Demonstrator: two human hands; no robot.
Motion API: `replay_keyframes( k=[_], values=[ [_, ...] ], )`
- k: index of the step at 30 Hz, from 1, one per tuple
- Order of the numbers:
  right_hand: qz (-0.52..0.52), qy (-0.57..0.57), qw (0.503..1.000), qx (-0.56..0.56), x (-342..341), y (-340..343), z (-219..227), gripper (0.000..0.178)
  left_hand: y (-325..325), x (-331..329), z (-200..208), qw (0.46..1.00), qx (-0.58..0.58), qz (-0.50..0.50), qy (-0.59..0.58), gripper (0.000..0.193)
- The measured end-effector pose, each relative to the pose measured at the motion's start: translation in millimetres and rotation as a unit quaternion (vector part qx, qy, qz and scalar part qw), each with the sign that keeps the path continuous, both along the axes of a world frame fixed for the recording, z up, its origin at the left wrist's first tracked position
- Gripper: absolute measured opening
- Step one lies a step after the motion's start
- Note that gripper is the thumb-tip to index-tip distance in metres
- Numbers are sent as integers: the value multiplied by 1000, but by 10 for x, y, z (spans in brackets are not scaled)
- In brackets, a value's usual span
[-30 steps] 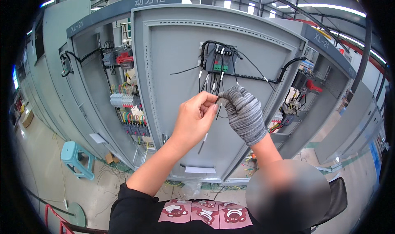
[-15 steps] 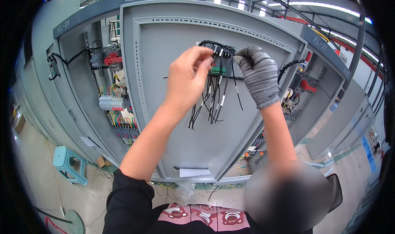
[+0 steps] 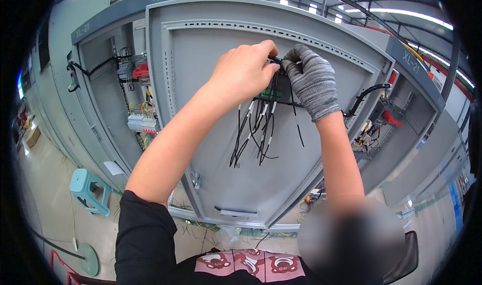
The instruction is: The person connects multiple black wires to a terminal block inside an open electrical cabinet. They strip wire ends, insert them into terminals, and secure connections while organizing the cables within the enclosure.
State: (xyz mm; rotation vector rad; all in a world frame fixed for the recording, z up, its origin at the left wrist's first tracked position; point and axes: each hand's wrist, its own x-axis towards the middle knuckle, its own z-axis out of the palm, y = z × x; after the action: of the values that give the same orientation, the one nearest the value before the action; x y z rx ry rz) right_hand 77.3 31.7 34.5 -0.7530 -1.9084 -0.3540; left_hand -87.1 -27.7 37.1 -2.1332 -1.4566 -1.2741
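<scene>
My bare left hand (image 3: 246, 72) is raised to the grey cabinet door (image 3: 211, 149), its thumb and fingertips closed on black wires (image 3: 274, 60) above a small device. Close beside it, my right hand (image 3: 314, 84), in a grey knitted glove, pinches the same wires. Between the hands a green terminal block (image 3: 271, 94) partly shows; the rest of the device is mostly hidden. Several loose black wires (image 3: 243, 139) with white marker sleeves hang down from it. One separate wire (image 3: 296, 119) dangles below the gloved hand.
Left of the door, an open cabinet holds breakers (image 3: 142, 123) and a red-handled switch (image 3: 141, 70). Another open cabinet at right has a red switch handle (image 3: 390, 118). A light blue stool (image 3: 90, 184) stands on the floor at left. A blurred round shape (image 3: 351, 240) covers the lower right.
My left hand has moved up and right onto the wires, close to the gloved hand. The fingers of both hands now meet at the device's top. The view has shifted slightly.
</scene>
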Motion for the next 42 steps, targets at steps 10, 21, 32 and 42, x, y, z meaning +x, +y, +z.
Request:
replay_keyframes(
  k=[10,21,32,42],
  values=[
    [76,17,996,-40,21,49,46,14,453,-233,266,978,-21,-193,75,21],
    [96,63,990,-77,41,21,-25,18,486,-238,463,963,-85,-235,100,15],
    [-109,86,980,145,89,-430,-181,12,558,-245,506,951,-112,-271,100,17],
    [-282,9,949,139,-133,-455,-350,17,592,-239,450,954,-105,-272,65,17]
  ],
)
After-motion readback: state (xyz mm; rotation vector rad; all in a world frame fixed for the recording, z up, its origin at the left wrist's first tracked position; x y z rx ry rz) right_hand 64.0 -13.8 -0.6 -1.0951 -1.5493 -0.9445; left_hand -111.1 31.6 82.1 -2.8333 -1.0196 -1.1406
